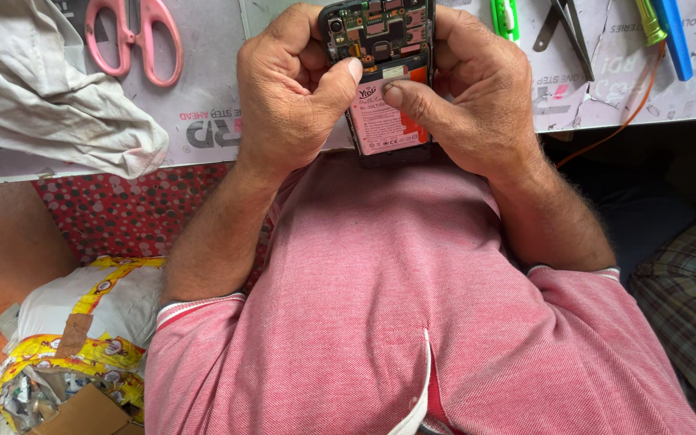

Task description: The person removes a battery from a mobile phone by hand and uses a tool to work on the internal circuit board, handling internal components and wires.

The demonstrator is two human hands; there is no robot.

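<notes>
nearest the camera, a pink shirt (412, 322) fills the lower middle of the view, with both bare forearms rising from its short sleeves. left of it sit a white and yellow sack (98, 314) and a brown cardboard box (82, 415). further up, the left hand (292, 89) and the right hand (477, 89) are curled around an opened phone (380, 72) (its back cover is off, so the circuit board and a pink battery (380, 121) show). both thumbs press on the battery, tips almost touching. the phone is held just above the edge of the white worktable (211, 129). on the table lie a crumpled white cloth (58, 89), pink scissors (134, 36), metal tweezers (569, 28) and a green tool (506, 18).
</notes>
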